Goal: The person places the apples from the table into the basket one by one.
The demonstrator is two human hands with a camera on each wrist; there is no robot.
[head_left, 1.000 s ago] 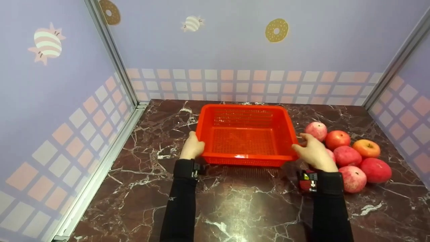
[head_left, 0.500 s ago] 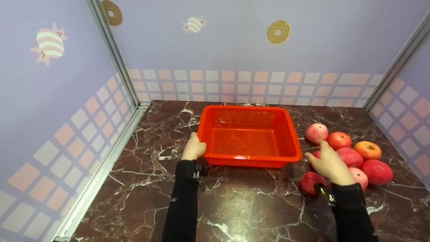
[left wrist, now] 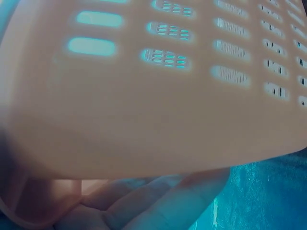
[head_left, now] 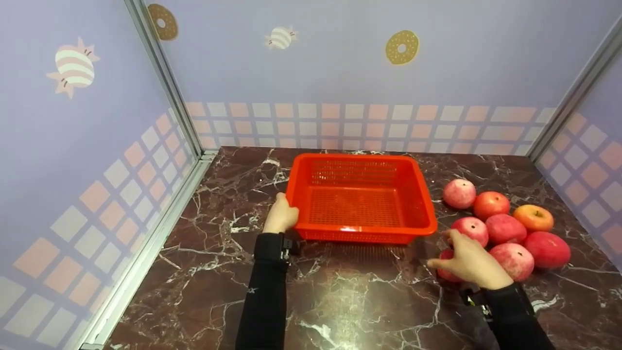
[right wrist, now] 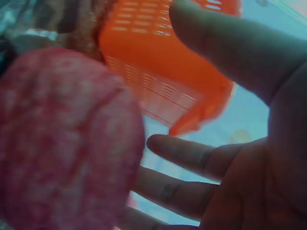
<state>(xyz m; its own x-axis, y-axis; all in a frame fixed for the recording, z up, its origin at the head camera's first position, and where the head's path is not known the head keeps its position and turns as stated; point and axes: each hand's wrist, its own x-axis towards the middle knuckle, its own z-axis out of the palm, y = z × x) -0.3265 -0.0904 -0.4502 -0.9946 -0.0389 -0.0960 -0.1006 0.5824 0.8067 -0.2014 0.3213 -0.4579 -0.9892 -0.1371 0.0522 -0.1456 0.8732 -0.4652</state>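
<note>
A red plastic basket (head_left: 359,229) with slotted walls stands mid-table with nothing in it. My left hand (head_left: 281,214) grips its left side by the rim; the left wrist view has the fingers (left wrist: 168,203) against the basket wall (left wrist: 144,120), colours distorted. Thumb and fingers spread apart, my right hand (head_left: 471,265) reaches over a red fruit (head_left: 444,266) at the near side of the fruit group, partly hiding it. Seen from the right wrist, this mottled red fruit (right wrist: 72,143) lies large beside the fingertips, with no grip round it.
Several more fruits crowd the right of the table, among them a pinkish one (head_left: 459,193), an orange-yellow apple (head_left: 533,217) and a deep red one (head_left: 548,249). Patterned walls (head_left: 311,63) enclose the dark marbled table (head_left: 340,291) at the back and sides.
My right hand has left the basket's right rim, moved right over the fruits, then come down and nearer to the red fruit. My left hand has stayed on the basket.
</note>
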